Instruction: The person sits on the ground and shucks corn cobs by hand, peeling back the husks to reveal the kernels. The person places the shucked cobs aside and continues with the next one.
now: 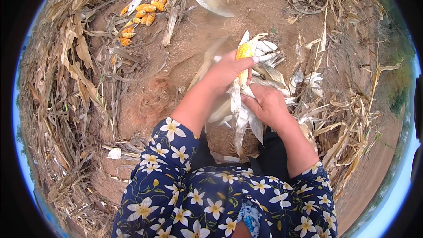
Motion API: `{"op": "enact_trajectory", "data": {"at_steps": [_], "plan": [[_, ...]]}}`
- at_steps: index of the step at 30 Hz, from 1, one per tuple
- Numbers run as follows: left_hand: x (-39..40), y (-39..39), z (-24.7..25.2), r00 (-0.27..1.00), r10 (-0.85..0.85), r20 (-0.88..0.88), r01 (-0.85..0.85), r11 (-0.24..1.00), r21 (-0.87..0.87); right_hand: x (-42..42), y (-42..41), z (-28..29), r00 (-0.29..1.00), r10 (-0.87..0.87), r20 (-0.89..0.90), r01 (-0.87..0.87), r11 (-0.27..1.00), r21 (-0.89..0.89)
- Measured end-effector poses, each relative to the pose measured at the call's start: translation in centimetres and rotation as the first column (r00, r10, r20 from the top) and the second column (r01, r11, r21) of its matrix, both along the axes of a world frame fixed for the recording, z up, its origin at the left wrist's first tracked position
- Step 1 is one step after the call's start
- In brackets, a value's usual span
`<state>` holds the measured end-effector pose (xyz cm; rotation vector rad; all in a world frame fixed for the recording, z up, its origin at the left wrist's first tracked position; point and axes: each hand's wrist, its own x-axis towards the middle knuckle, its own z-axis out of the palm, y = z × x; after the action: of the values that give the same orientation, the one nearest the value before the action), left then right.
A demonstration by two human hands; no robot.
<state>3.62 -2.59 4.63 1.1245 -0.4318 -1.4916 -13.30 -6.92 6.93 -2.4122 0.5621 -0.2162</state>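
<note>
My left hand [228,67] is wrapped around a partly husked ear of corn [243,51], its thumb lying across the yellow kernels. Below it, my right hand [268,104] grips the peeled-back husk [240,119] near the base of the ear. Long pale husk strips hang down from between the two hands. Some husk still stands along the tip and right side of the ear. Behind my hands lie more loose dry husks [269,72], partly covered by my fingers.
A pile of husked yellow corn cobs [145,11] lies on bare soil at the upper left. Dry corn stalks [79,69] are heaped along the left, with more stalks [347,129] on the right. A single husk piece [215,6] lies ahead; reddish corn silk [147,109] is scattered left of me.
</note>
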Motion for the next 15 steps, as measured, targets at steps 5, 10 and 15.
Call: {"op": "enact_trajectory", "data": {"at_steps": [5,10,15], "plan": [[0.5,0.6,-0.1,0.960,-0.054,0.276,0.074,0.995,-0.065,0.4,0.1,0.5,0.993,0.064,-0.102,-0.056,0.995,0.086],[-0.7,1.2,-0.2,0.435,0.053,0.899,0.275,0.943,-0.189,0.2,-0.4,-0.7,0.970,0.201,-0.139,-0.031,0.664,0.747],[3.3,-0.3,-1.6,0.819,0.510,0.263,-0.499,0.859,-0.115,-0.6,2.7,1.7,0.942,0.334,-0.037,-0.215,0.685,0.696]]}}
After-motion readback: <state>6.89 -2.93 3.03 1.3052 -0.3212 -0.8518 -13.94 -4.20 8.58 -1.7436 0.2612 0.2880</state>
